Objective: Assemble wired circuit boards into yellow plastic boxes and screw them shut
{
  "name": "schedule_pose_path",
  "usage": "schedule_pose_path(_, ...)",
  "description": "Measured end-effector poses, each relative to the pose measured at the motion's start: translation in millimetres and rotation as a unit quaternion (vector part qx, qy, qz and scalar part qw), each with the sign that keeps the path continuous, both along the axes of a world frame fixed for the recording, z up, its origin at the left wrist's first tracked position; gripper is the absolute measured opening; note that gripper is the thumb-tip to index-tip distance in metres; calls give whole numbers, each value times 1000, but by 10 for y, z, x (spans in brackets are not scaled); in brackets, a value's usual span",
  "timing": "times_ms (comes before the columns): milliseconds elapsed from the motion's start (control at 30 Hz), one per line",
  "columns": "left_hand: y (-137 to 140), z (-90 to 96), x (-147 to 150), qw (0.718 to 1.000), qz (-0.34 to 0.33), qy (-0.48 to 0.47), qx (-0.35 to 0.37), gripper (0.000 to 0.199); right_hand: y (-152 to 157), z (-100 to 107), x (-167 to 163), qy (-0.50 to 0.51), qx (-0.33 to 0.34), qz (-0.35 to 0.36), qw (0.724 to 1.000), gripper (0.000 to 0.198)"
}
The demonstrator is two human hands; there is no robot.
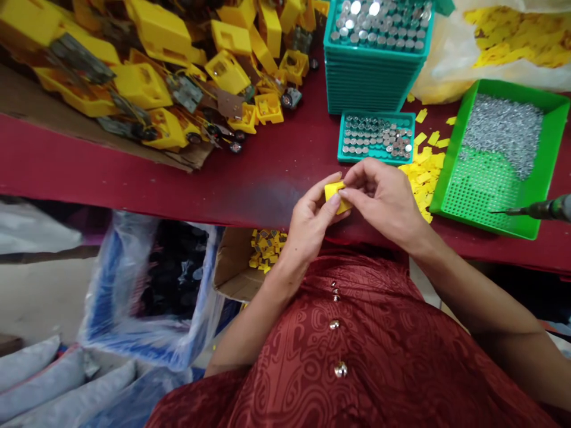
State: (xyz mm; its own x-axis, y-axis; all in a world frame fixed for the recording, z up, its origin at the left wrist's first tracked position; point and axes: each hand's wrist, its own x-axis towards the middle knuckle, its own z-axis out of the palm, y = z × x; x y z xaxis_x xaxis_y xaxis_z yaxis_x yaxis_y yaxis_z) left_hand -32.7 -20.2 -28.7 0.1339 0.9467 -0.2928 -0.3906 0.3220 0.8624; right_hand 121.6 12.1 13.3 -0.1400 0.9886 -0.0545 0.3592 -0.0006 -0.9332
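A small yellow plastic block (331, 190) is held at the table's front edge, between the fingers and thumb of my left hand (311, 211). My right hand (384, 199) is closed in a pinch, with its thumb and index finger against the block's right side. Whether a smaller piece sits between those fingertips is hidden. Just beyond my hands lies a small teal tray (341, 156) holding rows of button cells (357, 134). Loose flat yellow plastic pieces (426, 178) are heaped beside my right hand.
Behind stands a teal tray stack (372, 83) topped with button cells. A green basket (486, 223) of small screws (502, 128) is at right, with a screwdriver bit (513, 211) over it. Yellow toy vehicle parts (156, 32) fill the left. Below are a cardboard box (232, 270) and blue crate (147, 348).
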Motion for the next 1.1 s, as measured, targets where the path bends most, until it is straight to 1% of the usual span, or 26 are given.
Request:
schedule_pose_path(100, -5, 17, -6, 1000, -17, -4, -1, 50, 3, 7, 15, -51, 46, 0, 998, 14)
schedule_pose_path(200, 15, 51, -28, 999, -39, -21, -27, 51, 28, 24, 142, -46, 66, 12, 997, 14)
schedule_pose_path(267, 32, 77, -47, 998, -41, -13, -40, 48, 78, 10, 264, -48, 88, -26, 995, 9)
schedule_pose_path(333, 46, 98, -71, 998, -34, 10, -46, 45, 160, -37, 384, -85, 125, -90, 984, 8)
schedule_pose_path(400, 57, 110, -100, 998, -23, 32, -49, 42, 259, -110, 474, -134, 146, -127, 972, 8)
schedule_pose_path(467, 64, 114, -131, 998, -15, 41, -53, 40, 359, -197, 513, -178, 149, -120, 965, 5)
schedule_pose_path(533, 68, 117, -156, 998, -8, 38, -59, 39, 444, -284, 497, -217, 151, -85, 961, 0)
schedule_pose_path(633, 64, 131, -176, 997, -6, 23, -68, 37, 542, -394, 412, -262, 153, -49, 952, 6)
schedule_pose_path(767, 49, 158, -179, 998, -12, 13, -62, 33, 626, -450, 352, -303, 103, -50, 946, 8)
schedule_pose_path(833, 47, 167, -178, 998, -6, 13, -53, 32, 619, -422, 373, -295, 101, -51, 949, 9)
schedule_pose_path(967, 58, 166, -160, 998, 10, -2, -60, 37, 430, -258, 395, -204, 152, -60, 965, 12)
schedule_pose_path(1033, 66, 151, -141, 997, 7, -19, -68, 42, 275, -153, 348, -141, 146, -60, 977, 13)
schedule_pose_path(1100, 71, 123, -116, 997, 3, -34, -75, 46, 127, -67, 265, -79, 124, -52, 988, 13)
